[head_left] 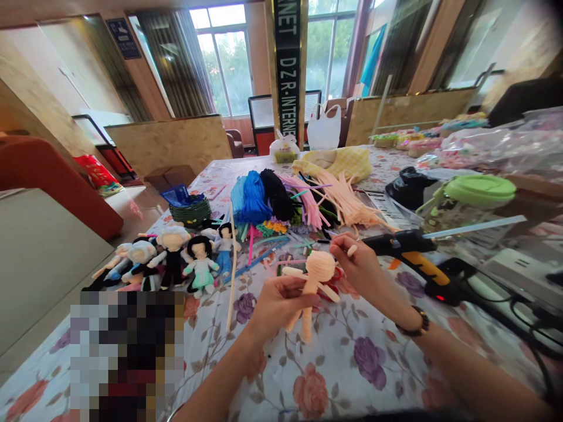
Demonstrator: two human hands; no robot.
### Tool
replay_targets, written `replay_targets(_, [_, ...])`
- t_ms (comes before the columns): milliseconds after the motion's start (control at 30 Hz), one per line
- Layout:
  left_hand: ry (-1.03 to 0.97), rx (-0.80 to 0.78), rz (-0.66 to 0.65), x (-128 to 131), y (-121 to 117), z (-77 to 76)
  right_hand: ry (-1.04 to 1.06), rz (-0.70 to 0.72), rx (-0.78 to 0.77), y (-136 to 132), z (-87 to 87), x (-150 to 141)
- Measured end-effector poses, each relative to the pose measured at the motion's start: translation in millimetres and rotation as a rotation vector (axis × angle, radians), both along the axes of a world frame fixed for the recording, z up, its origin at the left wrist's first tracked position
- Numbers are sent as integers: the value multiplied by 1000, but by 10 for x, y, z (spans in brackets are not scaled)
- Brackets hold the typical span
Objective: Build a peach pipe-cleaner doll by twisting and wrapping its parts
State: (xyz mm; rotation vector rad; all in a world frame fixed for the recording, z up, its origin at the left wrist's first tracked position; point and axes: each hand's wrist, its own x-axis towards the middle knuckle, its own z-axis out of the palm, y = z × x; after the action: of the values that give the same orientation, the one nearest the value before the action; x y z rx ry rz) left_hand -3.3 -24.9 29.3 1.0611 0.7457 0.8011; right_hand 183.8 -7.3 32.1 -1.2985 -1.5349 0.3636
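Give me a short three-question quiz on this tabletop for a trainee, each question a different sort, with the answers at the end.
1. Multiple choice. What grips the body of the peach doll?
A) the left hand
B) the right hand
C) neither hand

2. True or false: in the picture, the glue gun is farther right than the cluster of dressed dolls.

3. Fill in the blank: between the bright blue bundle and the pink bundle of fuzzy stems lies a ______ one.

Key:
1. A
2. True
3. Black
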Motion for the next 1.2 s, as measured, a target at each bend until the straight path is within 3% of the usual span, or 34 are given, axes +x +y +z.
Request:
replay_targets(67, [-34, -27, 17, -17, 25, 7, -87, -75, -34, 23, -57, 16])
replay_targets(167, [-50, -30, 36, -37, 59, 1, -139, -17, -112, 32, -115, 22])
replay_targets(333, [-12, -6, 69, -31, 64, 13, -134, 21, -79, 37, -52, 27])
replay_targets(400, [11, -6, 84, -29, 63, 15, -55, 69, -147, 36, 13, 30])
replay_targets(567, [74, 1, 41, -36, 85, -8, 304, 345, -372, -7, 122, -28])
replay_targets(733, [135, 16, 14, -17, 82, 29, 375, 269, -312, -9, 121, -105])
replay_targets(867, [146, 9, 14, -7, 32, 101, 135, 95, -199, 41, 113, -38])
replay_targets(933, [109, -36, 32, -9, -4, 117, 40, 41, -220, 53, 89, 36])
replay_targets(1033, [44, -96, 97, -5, -63, 88, 68, 134, -357, 37, 16, 148])
replay_targets(1200, [-20, -190, 219, 94, -169, -62, 346, 273, -523, -42, -107, 240])
